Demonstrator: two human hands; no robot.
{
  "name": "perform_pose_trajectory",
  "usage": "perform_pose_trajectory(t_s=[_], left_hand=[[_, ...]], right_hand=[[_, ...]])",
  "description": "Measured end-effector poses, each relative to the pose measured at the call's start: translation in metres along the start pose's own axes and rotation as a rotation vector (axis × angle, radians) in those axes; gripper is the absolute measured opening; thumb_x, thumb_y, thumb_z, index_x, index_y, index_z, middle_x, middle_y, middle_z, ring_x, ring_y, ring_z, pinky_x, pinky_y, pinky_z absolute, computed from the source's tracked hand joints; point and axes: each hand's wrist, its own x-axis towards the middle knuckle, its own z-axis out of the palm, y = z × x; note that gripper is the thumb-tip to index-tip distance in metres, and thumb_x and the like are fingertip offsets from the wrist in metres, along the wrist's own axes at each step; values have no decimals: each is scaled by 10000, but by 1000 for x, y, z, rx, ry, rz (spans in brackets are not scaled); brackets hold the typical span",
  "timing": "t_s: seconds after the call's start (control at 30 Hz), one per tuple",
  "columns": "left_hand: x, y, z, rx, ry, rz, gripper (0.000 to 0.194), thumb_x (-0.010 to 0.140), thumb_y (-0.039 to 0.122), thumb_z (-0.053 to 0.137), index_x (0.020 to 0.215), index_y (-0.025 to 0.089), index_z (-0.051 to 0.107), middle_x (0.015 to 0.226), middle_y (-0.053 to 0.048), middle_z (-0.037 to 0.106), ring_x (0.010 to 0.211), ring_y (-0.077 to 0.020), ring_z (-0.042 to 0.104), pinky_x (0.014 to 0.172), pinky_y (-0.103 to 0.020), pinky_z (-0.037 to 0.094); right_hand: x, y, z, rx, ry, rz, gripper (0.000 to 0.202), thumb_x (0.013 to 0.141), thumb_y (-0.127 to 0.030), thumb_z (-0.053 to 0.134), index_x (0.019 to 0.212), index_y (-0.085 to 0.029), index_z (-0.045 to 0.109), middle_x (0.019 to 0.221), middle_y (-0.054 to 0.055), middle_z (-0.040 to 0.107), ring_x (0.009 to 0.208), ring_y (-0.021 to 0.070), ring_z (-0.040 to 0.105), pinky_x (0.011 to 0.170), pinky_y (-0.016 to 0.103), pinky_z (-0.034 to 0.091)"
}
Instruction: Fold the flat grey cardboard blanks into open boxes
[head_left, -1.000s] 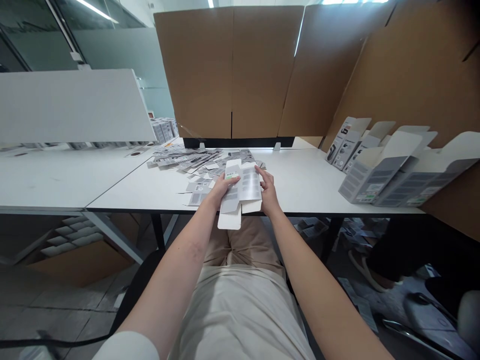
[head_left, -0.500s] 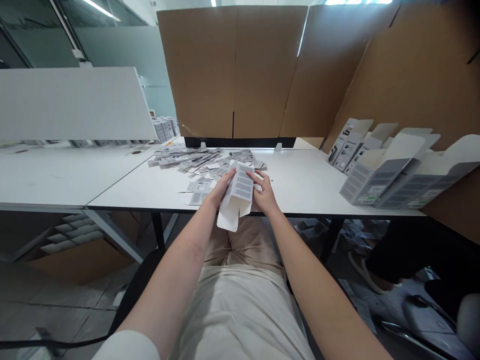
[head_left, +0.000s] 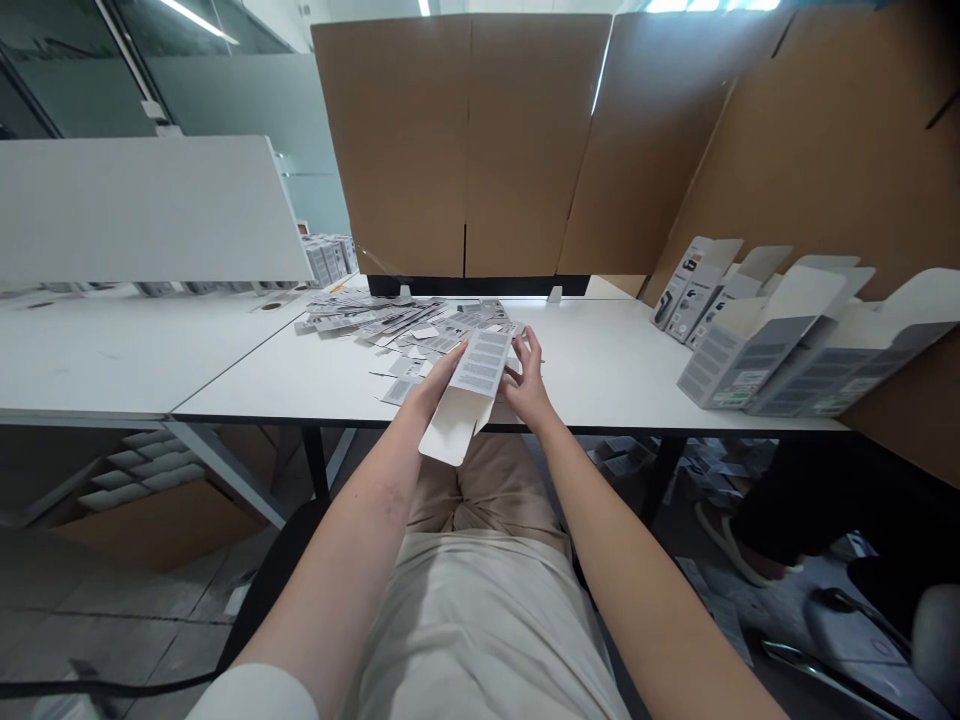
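Observation:
A small white and grey printed carton (head_left: 481, 362) is held above the table's front edge, its open flaps pointing down toward my lap. My left hand (head_left: 441, 380) grips its left side. On the carton's right side is my right hand (head_left: 528, 383), fingers bent and partly apart near its far end; whether they press on it is hard to tell. Behind the carton, a loose pile of flat printed cartons (head_left: 390, 318) lies on the white table (head_left: 600, 360).
Several opened cartons (head_left: 757, 350) stand upright at the table's right end. Tall brown cardboard panels (head_left: 540, 150) rise behind and to the right. A second white table (head_left: 112, 350) adjoins on the left. At lower right, a person's shoe (head_left: 735, 545) shows.
The carton has tilted, its lower flaps swinging left and its far end moving right. My right hand's fingers have lifted off the printed face and spread at the far right side.

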Motion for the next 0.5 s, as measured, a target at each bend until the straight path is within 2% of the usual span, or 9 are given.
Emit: perform_pose_trajectory(t_s=[0.07,0.17,0.27,0.33,0.43,0.5], left_hand=[[-3,0,1,9,-21,-34,580,1140,695,721,1414,203,862,1095,-134,910,830,-314,840,755,-393,649],[-5,0,3,20,-19,-81,571,1116,717,749,1327,202,880,1007,-115,890,734,-279,791,703,-384,635],[-3,0,4,20,8,-88,488,1110,664,772,1220,201,879,924,-93,862,703,-263,784,676,-370,639],[0,-1,3,13,34,-88,429,1114,618,774,1157,202,868,906,-89,859,704,-259,795,674,-360,644],[2,-2,-1,15,55,-104,419,1115,628,776,1108,215,850,894,-85,862,695,-260,800,685,-361,648],[3,-3,-5,26,38,-136,459,1123,670,753,1108,221,848,896,-90,866,699,-270,807,697,-375,656]], right_hand=[[2,3,-3,64,21,18,1273,857,-416,852,1910,-419,137,1997,154,305,1872,345,275,1392,685,460],[6,7,-7,176,15,72,1218,854,-388,804,1888,-438,162,1921,131,460,1808,330,413,1378,666,485],[9,11,-10,223,22,132,1166,820,-393,769,1858,-444,240,1857,118,517,1673,344,572,1314,646,559],[10,13,-11,208,65,152,1111,800,-415,771,1819,-428,327,1818,122,523,1592,353,624,1266,622,598],[11,16,-12,129,133,160,915,819,-466,789,1683,-406,494,1697,108,586,1502,346,643,1201,586,634],[11,19,-12,61,182,147,691,833,-489,785,1491,-381,606,1579,86,649,1442,335,650,1179,566,637]])
